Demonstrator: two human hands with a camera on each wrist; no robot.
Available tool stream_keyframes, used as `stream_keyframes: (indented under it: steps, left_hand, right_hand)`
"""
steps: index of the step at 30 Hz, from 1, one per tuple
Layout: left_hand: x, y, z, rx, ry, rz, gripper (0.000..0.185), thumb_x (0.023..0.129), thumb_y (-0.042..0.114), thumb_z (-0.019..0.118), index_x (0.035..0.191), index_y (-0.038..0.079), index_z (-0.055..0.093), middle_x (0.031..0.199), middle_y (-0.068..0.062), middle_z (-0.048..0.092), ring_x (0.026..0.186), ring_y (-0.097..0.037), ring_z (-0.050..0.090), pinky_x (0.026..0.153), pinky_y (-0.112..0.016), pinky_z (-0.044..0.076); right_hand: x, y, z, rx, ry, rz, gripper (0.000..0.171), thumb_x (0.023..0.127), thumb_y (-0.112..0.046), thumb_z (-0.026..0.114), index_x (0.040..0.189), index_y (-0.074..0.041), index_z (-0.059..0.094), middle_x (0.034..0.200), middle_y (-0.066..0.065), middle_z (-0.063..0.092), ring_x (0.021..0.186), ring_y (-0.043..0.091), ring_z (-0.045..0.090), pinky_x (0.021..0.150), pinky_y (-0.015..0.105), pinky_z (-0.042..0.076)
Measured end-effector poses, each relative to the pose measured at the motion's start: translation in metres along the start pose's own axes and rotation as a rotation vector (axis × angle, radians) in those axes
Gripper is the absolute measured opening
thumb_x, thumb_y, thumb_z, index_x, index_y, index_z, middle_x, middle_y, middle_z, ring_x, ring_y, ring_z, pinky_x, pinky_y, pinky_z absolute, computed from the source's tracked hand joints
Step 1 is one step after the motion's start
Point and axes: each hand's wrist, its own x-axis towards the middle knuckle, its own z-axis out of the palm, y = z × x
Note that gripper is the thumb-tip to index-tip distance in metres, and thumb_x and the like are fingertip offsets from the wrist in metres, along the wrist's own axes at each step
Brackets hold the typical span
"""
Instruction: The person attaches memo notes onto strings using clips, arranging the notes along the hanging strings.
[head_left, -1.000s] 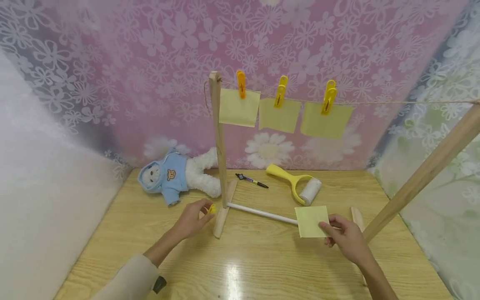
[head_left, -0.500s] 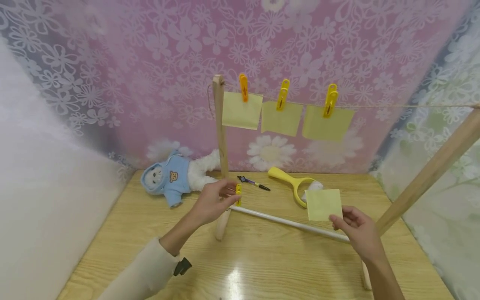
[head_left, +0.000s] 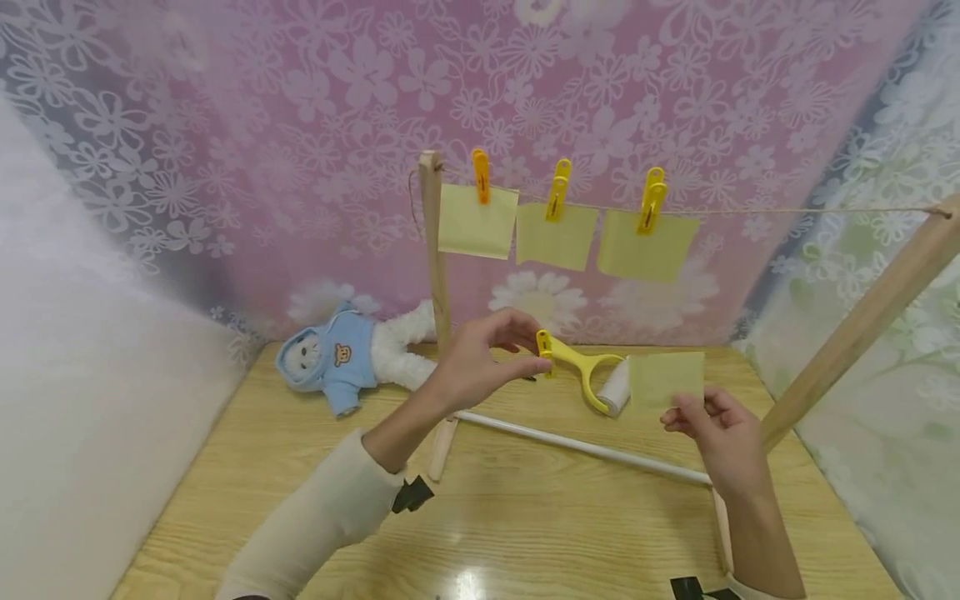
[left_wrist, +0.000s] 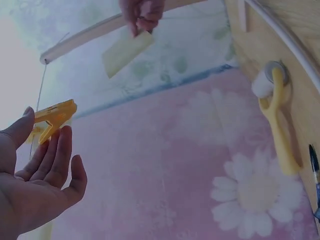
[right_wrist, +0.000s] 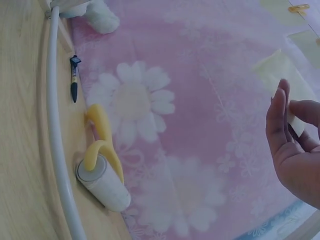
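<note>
Left hand [head_left: 480, 358] up in the air over the table [head_left: 525, 517], pinching a small yellow peg [head_left: 543, 343] between thumb and fingertips. Other fingers of that hand straight and loose in the left wrist view. Peg [left_wrist: 52, 117] poking out past the fingertips, just in front of the lint roller [head_left: 592, 379] on the table.

Right hand [head_left: 720, 433] up in the air too, pinching a yellow paper square [head_left: 666, 379] by its bottom edge with thumb and fingers. Paper held upright, near the roller's white end, well below the string [head_left: 787, 210].

Three more yellow papers [head_left: 558, 237] hanging on the string, each with a peg on top. String tied between two wooden posts [head_left: 435, 275]. White rod [head_left: 585, 448] low between the posts.

Soft toy in a blue hoodie [head_left: 337, 358] lying at the back left. Pen [right_wrist: 74, 77] on the table by the flowery wall.
</note>
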Motion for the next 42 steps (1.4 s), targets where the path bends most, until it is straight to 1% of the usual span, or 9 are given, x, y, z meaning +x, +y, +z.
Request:
stream_keyframes:
  steps: [4,9,12,18,24,25,30,36,42]
  left_hand:
    - [0.012,0.036,0.003,-0.098,-0.031,0.021,0.027,0.078,0.010,0.066,0.102,0.002,0.055,0.092,-0.005,0.061,0.088,-0.015,0.057,0.076,-0.025,0.046]
    - [0.025,0.070,0.010,-0.096,-0.080,0.090,0.028,0.078,0.004,0.065,0.104,-0.002,0.055,0.093,-0.008,0.060,0.087,-0.016,0.056,0.076,-0.022,0.046]
    - [0.033,0.086,0.014,-0.088,-0.097,0.120,0.028,0.078,0.004,0.065,0.103,-0.004,0.056,0.091,-0.009,0.060,0.084,-0.014,0.056,0.075,-0.020,0.046]
    - [0.047,0.108,0.017,-0.148,-0.110,0.143,0.027,0.078,0.001,0.064,0.103,-0.004,0.055,0.092,-0.010,0.060,0.084,-0.008,0.055,0.077,-0.018,0.045]
    - [0.071,0.135,0.019,-0.059,-0.104,0.187,0.026,0.078,0.003,0.065,0.102,-0.002,0.056,0.092,-0.007,0.061,0.083,-0.004,0.055,0.075,-0.011,0.043]
    - [0.076,0.139,0.019,-0.050,-0.103,0.187,0.026,0.078,0.003,0.065,0.102,-0.002,0.056,0.092,-0.007,0.061,0.083,-0.004,0.056,0.074,-0.010,0.042]
    - [0.092,0.149,0.021,-0.057,-0.112,0.147,0.025,0.078,0.006,0.066,0.101,0.001,0.058,0.092,-0.004,0.063,0.081,0.000,0.056,0.074,-0.008,0.041]
    - [0.103,0.155,0.025,-0.073,-0.098,0.115,0.023,0.078,0.007,0.066,0.099,0.001,0.060,0.090,-0.002,0.063,0.077,-0.001,0.058,0.071,-0.007,0.041]
    - [0.119,0.160,0.030,-0.004,-0.052,0.093,0.019,0.078,0.012,0.066,0.096,0.005,0.062,0.089,0.002,0.064,0.076,0.003,0.057,0.070,-0.005,0.040]
  right_hand:
    - [0.005,-0.002,0.002,0.086,0.022,-0.009,0.014,0.085,0.016,0.040,0.094,0.014,0.051,0.083,0.014,0.063,0.078,0.021,0.062,0.074,0.030,0.049]
    - [0.009,-0.006,0.002,0.326,0.036,-0.028,0.029,0.084,0.021,0.035,0.098,0.007,0.057,0.083,0.016,0.063,0.074,0.023,0.061,0.073,0.028,0.049]
    - [0.014,-0.010,0.003,0.458,0.052,-0.057,0.030,0.084,0.022,0.032,0.093,0.008,0.057,0.080,0.018,0.062,0.070,0.024,0.060,0.069,0.027,0.049]
    - [0.028,-0.018,0.005,0.526,0.103,-0.095,0.024,0.085,0.021,0.034,0.085,0.009,0.056,0.076,0.019,0.062,0.064,0.024,0.058,0.066,0.028,0.049]
    - [0.045,-0.032,0.002,0.628,0.126,-0.158,0.017,0.084,0.020,0.038,0.087,0.015,0.053,0.076,0.019,0.058,0.061,0.024,0.054,0.061,0.029,0.048]
    - [0.047,-0.034,0.002,0.667,0.128,-0.161,0.016,0.084,0.020,0.037,0.087,0.016,0.052,0.075,0.020,0.057,0.060,0.025,0.053,0.061,0.031,0.048]
    - [0.056,-0.040,0.002,0.646,0.186,-0.180,0.013,0.084,0.018,0.040,0.082,0.014,0.052,0.072,0.019,0.056,0.058,0.024,0.050,0.057,0.031,0.045]
    - [0.067,-0.045,0.002,0.740,0.156,-0.180,0.015,0.084,0.020,0.037,0.087,0.017,0.052,0.074,0.022,0.057,0.059,0.027,0.051,0.058,0.033,0.047]
    - [0.080,-0.055,0.001,0.789,0.204,-0.206,0.012,0.081,0.022,0.040,0.082,0.019,0.051,0.071,0.025,0.057,0.055,0.029,0.053,0.056,0.035,0.049]
